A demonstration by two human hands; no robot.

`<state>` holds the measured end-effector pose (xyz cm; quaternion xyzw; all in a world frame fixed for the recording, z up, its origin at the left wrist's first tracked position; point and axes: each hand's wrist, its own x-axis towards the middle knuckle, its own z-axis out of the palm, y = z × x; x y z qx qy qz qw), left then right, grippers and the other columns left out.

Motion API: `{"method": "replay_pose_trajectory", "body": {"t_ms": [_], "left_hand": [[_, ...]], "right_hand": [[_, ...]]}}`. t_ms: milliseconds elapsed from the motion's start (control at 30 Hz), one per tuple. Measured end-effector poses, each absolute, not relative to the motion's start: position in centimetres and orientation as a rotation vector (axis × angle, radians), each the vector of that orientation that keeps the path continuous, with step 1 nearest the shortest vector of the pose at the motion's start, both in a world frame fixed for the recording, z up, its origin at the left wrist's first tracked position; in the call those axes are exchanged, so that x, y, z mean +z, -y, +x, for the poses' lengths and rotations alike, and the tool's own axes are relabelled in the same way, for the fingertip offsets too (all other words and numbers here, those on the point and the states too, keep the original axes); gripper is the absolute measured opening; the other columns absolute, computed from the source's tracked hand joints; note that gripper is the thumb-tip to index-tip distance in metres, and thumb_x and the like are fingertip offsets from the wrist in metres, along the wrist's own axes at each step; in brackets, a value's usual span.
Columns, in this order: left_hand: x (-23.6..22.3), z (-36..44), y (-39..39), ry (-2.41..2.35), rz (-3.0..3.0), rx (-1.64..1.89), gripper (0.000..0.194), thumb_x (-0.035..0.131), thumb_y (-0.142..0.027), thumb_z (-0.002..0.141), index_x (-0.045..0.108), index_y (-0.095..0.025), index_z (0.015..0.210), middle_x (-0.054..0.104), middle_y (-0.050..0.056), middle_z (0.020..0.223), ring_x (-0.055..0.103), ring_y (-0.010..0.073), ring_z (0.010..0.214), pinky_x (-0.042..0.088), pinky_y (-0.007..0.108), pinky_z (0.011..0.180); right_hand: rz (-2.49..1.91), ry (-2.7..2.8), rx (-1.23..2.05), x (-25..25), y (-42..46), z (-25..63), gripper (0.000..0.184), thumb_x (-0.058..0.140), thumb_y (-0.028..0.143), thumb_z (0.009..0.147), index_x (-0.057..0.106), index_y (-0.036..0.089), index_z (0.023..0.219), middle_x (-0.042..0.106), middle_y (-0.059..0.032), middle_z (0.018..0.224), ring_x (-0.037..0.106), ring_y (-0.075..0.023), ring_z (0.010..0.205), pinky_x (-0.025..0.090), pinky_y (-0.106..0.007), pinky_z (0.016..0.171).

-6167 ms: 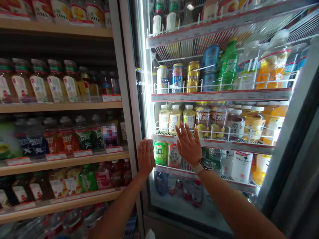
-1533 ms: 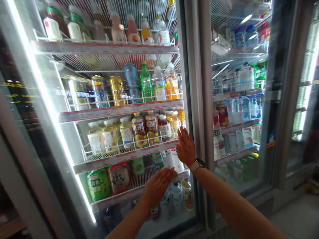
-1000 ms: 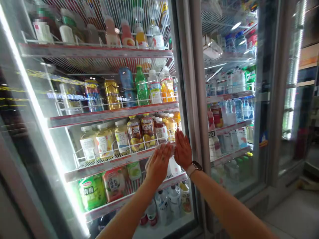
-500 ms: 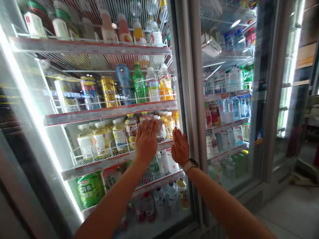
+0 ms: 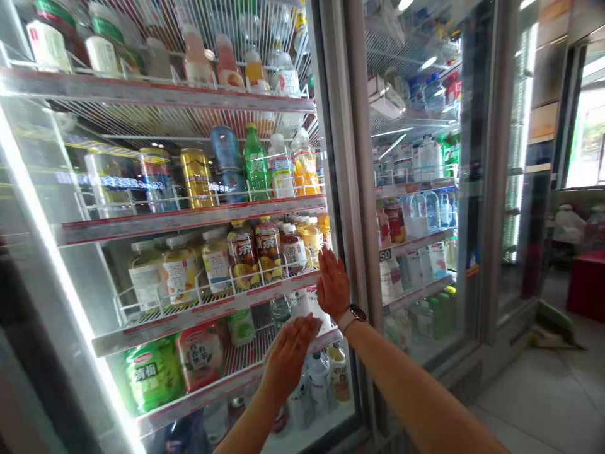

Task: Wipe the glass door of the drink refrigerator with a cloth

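My left hand (image 5: 289, 353) lies flat with its fingers stretched out on or close to the glass door (image 5: 302, 435) of a drinks fridge, in front of the lower shelves. A faint pale edge shows beside its palm; I cannot tell whether this is a thin cloth or a reflection. Above it and to the right, my right hand (image 5: 333, 284) is flat, fingers up, against the glass near the door's right frame (image 5: 347, 157). A watch (image 5: 354, 315) is on the right wrist. Behind the glass stand iced-tea bottles (image 5: 243, 255) and a juice bottle (image 5: 306, 167).
Wire shelves hold a gold can (image 5: 196, 180), a green soda bottle (image 5: 256, 164) and a green snack bag (image 5: 154, 375). A second glass-door section (image 5: 416, 328) stands to the right. Past it are floor tiles (image 5: 524, 391) and a red box (image 5: 586, 284).
My left hand has moved down from the iced-tea shelf to the shelf below. My right hand stays at nearly the same place on the glass. The view has turned slightly right.
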<state>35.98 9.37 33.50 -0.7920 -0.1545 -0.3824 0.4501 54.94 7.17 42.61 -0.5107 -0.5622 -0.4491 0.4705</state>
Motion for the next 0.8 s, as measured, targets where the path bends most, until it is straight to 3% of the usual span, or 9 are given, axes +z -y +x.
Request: {"method": "replay_pose_trajectory", "body": {"t_ms": [133,333,433,533,667,800], "left_hand": [[35.0,34.5,-9.8,0.300,-1.991,-0.863,0.069,0.042,-0.010,0.084,0.039,-0.024,0.151,0.042,-0.001,0.155,0.036,0.0151,0.146,0.020,0.033,0.126],[50.9,37.0,-10.4,0.486,-1.974,-1.132,0.070,0.044,-0.011,0.089,0.025,-0.016,0.156,0.037,0.009,0.158,0.024,0.0264,0.150,0.020,0.049,0.125],[54.8,40.0,-10.2,0.491,-1.982,-1.201,0.070,0.043,-0.010,0.090,0.024,-0.016,0.156,0.034,0.009,0.159,0.021,0.0257,0.151,0.023,0.050,0.124],[52.9,42.2,-9.8,0.421,-2.019,-1.097,0.071,0.042,-0.008,0.088,0.023,-0.016,0.156,0.032,0.008,0.160,0.025,0.0237,0.150,0.025,0.047,0.125],[45.4,42.5,-9.8,0.304,-2.023,-0.919,0.071,0.044,-0.011,0.085,0.030,-0.014,0.154,0.037,0.008,0.158,0.031,0.0211,0.148,0.024,0.042,0.126],[36.4,40.0,-10.0,0.251,-1.978,-0.842,0.067,0.047,-0.015,0.082,0.041,-0.012,0.149,0.036,0.008,0.159,0.030,0.0220,0.148,0.009,0.041,0.129]], "right_hand": [[-1.244,1.382,-1.096,42.9,-6.8,55.1,0.072,0.031,0.018,0.096,-0.003,0.017,0.160,0.027,-0.0120,0.162,0.029,-0.0247,0.149,0.031,-0.049,0.119],[-1.191,1.442,-0.963,43.3,-5.6,55.7,0.066,0.026,0.017,0.100,-0.002,0.018,0.160,0.025,-0.0119,0.163,0.023,-0.0234,0.151,0.032,-0.050,0.119],[-1.196,1.295,-0.911,42.8,-6.1,55.7,0.065,0.024,0.021,0.101,-0.004,0.018,0.159,0.020,-0.0130,0.164,0.021,-0.0259,0.151,0.031,-0.055,0.119],[-1.155,1.246,-0.929,42.1,-7.0,56.0,0.062,0.021,0.023,0.102,-0.001,0.018,0.160,0.021,-0.0127,0.164,0.026,-0.0254,0.150,0.034,-0.052,0.118],[-1.126,1.237,-0.972,40.9,-7.4,56.8,0.061,0.020,0.024,0.102,0.003,0.017,0.160,0.023,-0.0132,0.164,0.030,-0.0258,0.148,0.038,-0.050,0.116],[-1.140,1.263,-1.015,40.2,-7.4,57.2,0.062,0.026,0.020,0.101,0.009,0.019,0.160,0.027,-0.0117,0.163,0.029,-0.0255,0.149,0.033,-0.051,0.119]]}}
